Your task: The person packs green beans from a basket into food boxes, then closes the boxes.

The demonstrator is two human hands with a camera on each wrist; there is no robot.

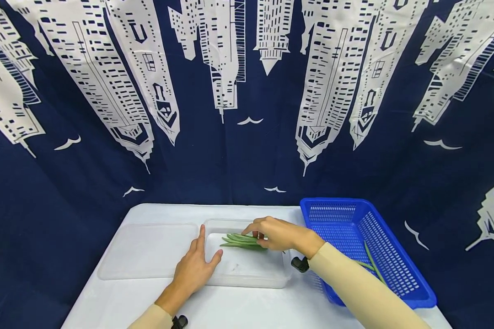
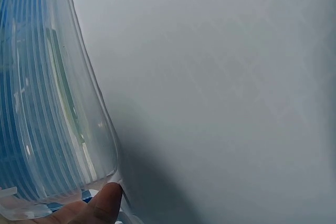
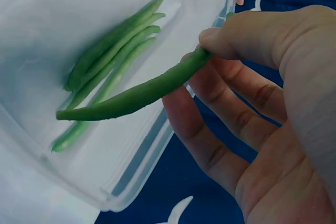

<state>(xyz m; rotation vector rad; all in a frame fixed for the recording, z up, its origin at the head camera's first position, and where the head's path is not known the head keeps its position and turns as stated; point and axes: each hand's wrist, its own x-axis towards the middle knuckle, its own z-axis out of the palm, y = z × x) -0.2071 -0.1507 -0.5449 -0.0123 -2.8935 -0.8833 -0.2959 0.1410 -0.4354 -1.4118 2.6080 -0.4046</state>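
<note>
right wrist view: my right hand point(image 3: 262, 114) pinches one long green bean point(image 3: 136, 94) between thumb and fingers, over the clear plastic container point(image 3: 136, 174) where four more beans point(image 3: 107, 59) lie. my left hand point(image 1: 195, 269) rests spread against its rim. i judge i'm mid-placing; next, lower and let go. the blue mesh basket point(image 1: 395, 269) sits just right.

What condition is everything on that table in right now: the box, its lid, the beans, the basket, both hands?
Clear box: open, beans inside.
Lid: off, flat beside box.
Blue basket: upright, few beans left.
Held bean: pinched over box.
Right hand: pinching bean.
Left hand: flat against box's edge.
</note>
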